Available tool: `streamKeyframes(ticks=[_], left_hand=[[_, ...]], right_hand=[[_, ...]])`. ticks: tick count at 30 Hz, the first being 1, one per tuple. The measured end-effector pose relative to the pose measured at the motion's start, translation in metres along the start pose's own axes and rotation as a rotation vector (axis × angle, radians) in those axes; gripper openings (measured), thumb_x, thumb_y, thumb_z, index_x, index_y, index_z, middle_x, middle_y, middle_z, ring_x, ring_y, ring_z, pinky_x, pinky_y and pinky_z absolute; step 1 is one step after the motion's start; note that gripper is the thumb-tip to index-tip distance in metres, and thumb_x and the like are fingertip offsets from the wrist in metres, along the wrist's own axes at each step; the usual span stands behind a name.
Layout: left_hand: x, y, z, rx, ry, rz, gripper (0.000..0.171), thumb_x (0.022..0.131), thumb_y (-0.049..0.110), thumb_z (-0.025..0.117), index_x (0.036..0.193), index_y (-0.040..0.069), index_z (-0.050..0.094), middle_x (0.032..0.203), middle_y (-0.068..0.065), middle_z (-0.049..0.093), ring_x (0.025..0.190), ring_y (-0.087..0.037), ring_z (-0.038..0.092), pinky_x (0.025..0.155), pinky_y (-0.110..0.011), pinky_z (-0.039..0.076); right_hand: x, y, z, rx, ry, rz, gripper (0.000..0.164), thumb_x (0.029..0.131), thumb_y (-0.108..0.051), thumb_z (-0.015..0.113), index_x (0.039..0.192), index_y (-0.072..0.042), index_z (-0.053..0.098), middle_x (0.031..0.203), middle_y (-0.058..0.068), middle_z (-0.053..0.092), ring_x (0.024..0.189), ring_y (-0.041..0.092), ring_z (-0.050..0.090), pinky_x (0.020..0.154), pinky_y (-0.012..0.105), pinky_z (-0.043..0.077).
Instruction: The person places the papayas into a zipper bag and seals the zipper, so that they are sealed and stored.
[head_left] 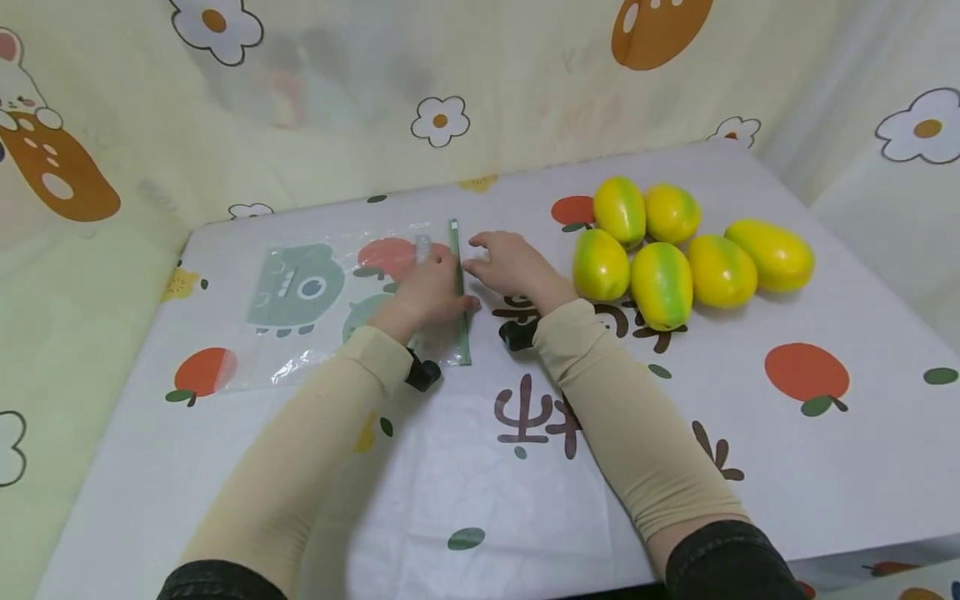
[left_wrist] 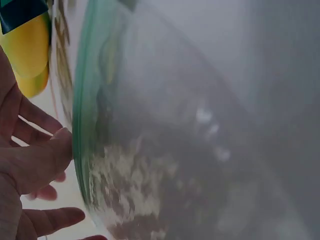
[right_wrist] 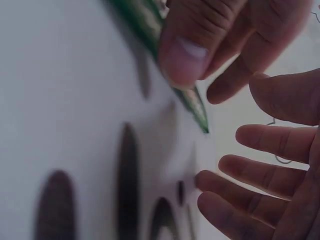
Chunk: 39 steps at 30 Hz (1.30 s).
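A clear zip bag [head_left: 296, 287] with a pale green printed design lies on the left side of the table. Its green zip edge [head_left: 464, 346] faces right. My left hand [head_left: 429, 292] grips the bag at that edge, the thumb [left_wrist: 59, 147] against the green strip in the left wrist view. Just to the right, my right hand [head_left: 517, 265] hovers close to the strip with its fingers spread and nothing held. The right wrist view shows its relaxed fingers [right_wrist: 270, 187] apart from the left thumb [right_wrist: 185, 62] on the green edge.
Several yellow-green mango-like fruits [head_left: 662, 287] cluster at the back right, beyond the right hand. A white cloth [head_left: 420, 500] printed with fruit and leaves covers the table. Patterned curtains [head_left: 510, 67] stand behind and at the sides.
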<state>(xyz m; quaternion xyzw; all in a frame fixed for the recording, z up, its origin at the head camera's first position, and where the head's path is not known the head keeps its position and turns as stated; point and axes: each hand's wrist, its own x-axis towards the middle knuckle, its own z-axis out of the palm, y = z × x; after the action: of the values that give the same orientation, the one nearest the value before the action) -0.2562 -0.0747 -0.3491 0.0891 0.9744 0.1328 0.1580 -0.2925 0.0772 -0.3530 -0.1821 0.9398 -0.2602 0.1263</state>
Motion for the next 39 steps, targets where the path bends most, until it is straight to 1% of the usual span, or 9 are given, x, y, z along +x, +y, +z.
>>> streamKeyframes(ticks=[4,8,15,19,25,29,34,36,39], left_hand=[[-0.005,-0.001,0.002,-0.012,0.001,-0.004,0.076,0.097,0.035,0.068,0.152,-0.004,0.034,0.149,-0.024,0.047,0.123,-0.035,0.057,0.107,-0.048,0.05],[-0.011,-0.006,0.0,-0.025,0.016,0.008,0.062,0.098,0.024,0.063,0.148,-0.002,0.039,0.146,-0.024,0.05,0.121,-0.035,0.056,0.106,-0.048,0.05],[-0.019,-0.02,-0.002,-0.043,0.067,0.024,0.05,0.091,0.009,0.061,0.137,-0.002,0.045,0.129,-0.023,0.059,0.109,-0.033,0.058,0.098,-0.046,0.052],[-0.024,-0.02,-0.001,-0.024,0.111,-0.005,0.043,0.095,0.009,0.06,0.135,-0.002,0.049,0.122,-0.022,0.064,0.101,-0.032,0.061,0.09,-0.043,0.056],[-0.032,-0.019,0.001,-0.013,0.2,-0.078,0.027,0.094,0.011,0.067,0.117,0.0,0.058,0.108,-0.02,0.069,0.092,-0.031,0.065,0.079,-0.043,0.057],[-0.037,-0.022,0.002,-0.039,0.229,-0.077,0.034,0.09,0.009,0.074,0.116,0.002,0.054,0.106,-0.018,0.068,0.09,-0.03,0.065,0.078,-0.043,0.058],[-0.047,-0.027,0.002,-0.064,0.258,-0.004,0.042,0.086,0.0,0.072,0.122,0.004,0.049,0.107,-0.018,0.064,0.092,-0.033,0.061,0.079,-0.043,0.054],[-0.052,-0.028,0.002,-0.034,0.261,0.009,0.049,0.088,-0.001,0.069,0.133,0.004,0.051,0.109,-0.018,0.065,0.1,-0.035,0.06,0.083,-0.044,0.054],[-0.062,-0.026,0.003,0.086,0.235,-0.009,0.036,0.094,0.004,0.065,0.129,-0.001,0.063,0.115,-0.022,0.065,0.112,-0.038,0.059,0.088,-0.046,0.057]], right_hand=[[0.0,-0.006,0.006,0.014,-0.008,0.0,0.053,0.104,-0.031,0.054,0.15,-0.004,0.049,0.153,0.015,0.053,0.143,0.032,0.046,0.12,0.047,0.037],[0.0,-0.012,0.009,0.006,-0.02,-0.01,0.053,0.104,-0.03,0.054,0.15,-0.004,0.049,0.153,0.015,0.053,0.144,0.031,0.046,0.121,0.046,0.036],[-0.002,-0.026,0.014,-0.036,-0.073,-0.051,0.052,0.103,-0.029,0.057,0.149,-0.004,0.051,0.152,0.014,0.054,0.145,0.031,0.046,0.122,0.043,0.034],[-0.002,-0.032,0.02,-0.084,-0.112,-0.094,0.053,0.101,-0.028,0.061,0.147,-0.002,0.053,0.149,0.015,0.056,0.14,0.031,0.049,0.12,0.044,0.037],[-0.001,-0.036,0.03,-0.174,-0.115,-0.18,0.048,0.097,-0.028,0.065,0.138,-0.003,0.061,0.135,0.015,0.065,0.126,0.032,0.058,0.113,0.044,0.043],[-0.002,-0.04,0.035,-0.197,-0.131,-0.221,0.057,0.094,-0.034,0.069,0.141,-0.005,0.058,0.139,0.015,0.062,0.133,0.035,0.054,0.118,0.045,0.039],[-0.003,-0.045,0.037,-0.232,-0.162,-0.198,0.066,0.094,-0.041,0.07,0.148,-0.007,0.052,0.149,0.017,0.054,0.141,0.038,0.047,0.121,0.047,0.035],[-0.003,-0.046,0.037,-0.243,-0.177,-0.175,0.069,0.094,-0.041,0.069,0.151,-0.008,0.048,0.155,0.017,0.048,0.145,0.04,0.042,0.122,0.048,0.033],[-0.003,-0.048,0.036,-0.254,-0.198,-0.138,0.073,0.095,-0.04,0.069,0.155,-0.008,0.043,0.163,0.016,0.039,0.151,0.042,0.032,0.125,0.05,0.029]])
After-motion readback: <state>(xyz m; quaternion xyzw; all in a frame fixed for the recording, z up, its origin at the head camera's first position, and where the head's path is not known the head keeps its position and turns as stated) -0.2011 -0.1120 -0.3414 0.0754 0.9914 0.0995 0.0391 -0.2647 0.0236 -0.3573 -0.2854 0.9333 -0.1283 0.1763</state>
